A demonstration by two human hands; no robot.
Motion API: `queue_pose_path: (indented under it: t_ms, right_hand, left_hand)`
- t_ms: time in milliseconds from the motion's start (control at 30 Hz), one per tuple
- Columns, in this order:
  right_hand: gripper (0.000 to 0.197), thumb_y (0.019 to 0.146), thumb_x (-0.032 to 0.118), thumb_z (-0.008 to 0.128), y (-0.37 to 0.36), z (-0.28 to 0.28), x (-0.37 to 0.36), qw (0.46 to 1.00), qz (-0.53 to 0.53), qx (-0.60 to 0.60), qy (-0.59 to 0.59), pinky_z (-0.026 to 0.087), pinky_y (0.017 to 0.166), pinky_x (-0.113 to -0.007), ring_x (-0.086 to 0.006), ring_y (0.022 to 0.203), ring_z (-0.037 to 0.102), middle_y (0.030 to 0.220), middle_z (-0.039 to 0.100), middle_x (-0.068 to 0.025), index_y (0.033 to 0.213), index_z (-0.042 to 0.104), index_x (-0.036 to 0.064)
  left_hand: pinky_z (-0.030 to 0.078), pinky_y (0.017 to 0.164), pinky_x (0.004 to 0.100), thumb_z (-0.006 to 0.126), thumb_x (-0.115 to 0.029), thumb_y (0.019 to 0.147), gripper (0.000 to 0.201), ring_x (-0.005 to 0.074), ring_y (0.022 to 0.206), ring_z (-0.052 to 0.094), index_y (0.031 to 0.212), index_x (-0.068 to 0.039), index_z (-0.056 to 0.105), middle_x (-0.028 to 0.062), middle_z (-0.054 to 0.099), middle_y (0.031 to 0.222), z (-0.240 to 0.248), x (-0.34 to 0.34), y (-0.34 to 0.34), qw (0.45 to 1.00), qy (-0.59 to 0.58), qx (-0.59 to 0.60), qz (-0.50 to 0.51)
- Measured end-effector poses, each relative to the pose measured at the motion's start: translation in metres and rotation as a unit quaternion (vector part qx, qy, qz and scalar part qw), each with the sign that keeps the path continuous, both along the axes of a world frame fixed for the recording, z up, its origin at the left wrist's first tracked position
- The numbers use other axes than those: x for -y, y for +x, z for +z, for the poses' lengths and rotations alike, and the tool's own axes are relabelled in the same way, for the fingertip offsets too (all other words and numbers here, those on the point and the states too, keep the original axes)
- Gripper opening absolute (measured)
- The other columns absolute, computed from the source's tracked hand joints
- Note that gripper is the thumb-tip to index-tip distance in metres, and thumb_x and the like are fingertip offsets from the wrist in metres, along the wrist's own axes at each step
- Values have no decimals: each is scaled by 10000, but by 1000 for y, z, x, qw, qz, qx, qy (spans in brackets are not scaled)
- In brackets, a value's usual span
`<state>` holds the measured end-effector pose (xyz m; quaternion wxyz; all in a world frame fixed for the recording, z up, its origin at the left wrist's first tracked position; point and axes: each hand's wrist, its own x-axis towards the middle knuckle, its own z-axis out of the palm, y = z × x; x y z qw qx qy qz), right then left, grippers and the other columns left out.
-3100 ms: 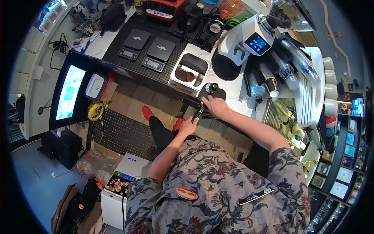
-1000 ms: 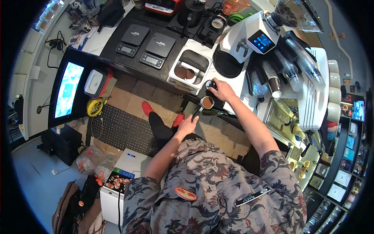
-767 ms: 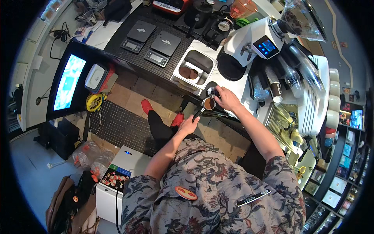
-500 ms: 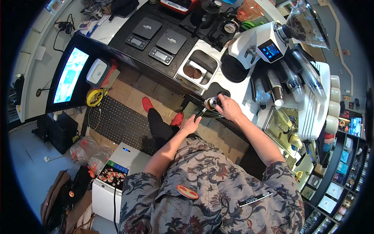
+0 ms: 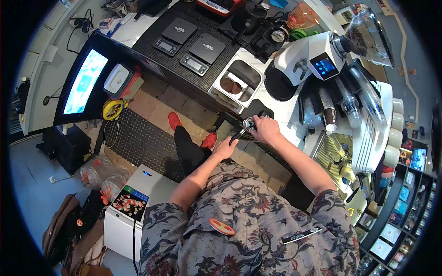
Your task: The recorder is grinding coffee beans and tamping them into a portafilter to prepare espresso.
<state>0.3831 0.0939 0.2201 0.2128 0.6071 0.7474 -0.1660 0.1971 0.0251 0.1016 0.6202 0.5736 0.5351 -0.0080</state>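
My left hand (image 5: 225,147) is closed round the black handle of a portafilter (image 5: 237,135), held over the counter's near edge. Its round metal head points up and to the right. Against that head is my right hand (image 5: 265,130), fingers bent inward. Shiny metal shows beside the fingertips, but whatever the right hand grips is mostly hidden. Just beyond lies a dark rubber mat (image 5: 254,108) on the counter corner. Beyond that, a knock box (image 5: 252,98) with a pale rim and a dark crossbar contains brown coffee pucks.
A white coffee grinder (image 5: 294,57) with a clear hopper stands at the back right. Two digital scales (image 5: 208,48) rest on the black counter mat. Stacked cups (image 5: 326,109) lie in holders on the right. A white box-shaped appliance (image 5: 120,230) is on the floor at left.
My right hand has shifted slightly over the portafilter's head; the brown inside that showed earlier is now hidden and silvery metal shows. The left hand keeps its hold. The whole view has tilted slightly.
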Motion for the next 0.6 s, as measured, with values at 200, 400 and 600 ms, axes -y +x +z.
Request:
queue_pose_path:
  t_ms: [200, 400, 600]
  right_hand:
    - [391, 802, 162, 584, 5, -37, -5, 997, 70, 6, 23, 555, 578, -429, -356, 644, 674, 703, 666, -189, 1140, 565, -32]
    - [362, 794, 145, 586, -13, -29, -15, 999, 35, -32, 1, 561, 615, -458, -375, 698, 681, 738, 668, -218, 1115, 572, -24]
    - [214, 811, 146, 573, 18, -30, 2, 1000, -2, -14, 25, 561, 602, -399, -305, 732, 698, 818, 700, -148, 986, 621, 33]
  left_hand:
    - [440, 903, 518, 382, -576, 956, 637, 475, 1062, 562, 1287, -41, 480, 295, 598, 1137, -12, 3, 2, 998, 41, 34, 25]
    - [440, 899, 521, 391, -578, 954, 647, 478, 1051, 564, 1326, -51, 439, 305, 599, 1116, -26, 7, -4, 997, 64, 24, 33]
    - [473, 802, 493, 486, -446, 962, 464, 472, 949, 593, 1134, -27, 584, 287, 631, 980, -34, 1, 14, 969, 166, 181, 11]
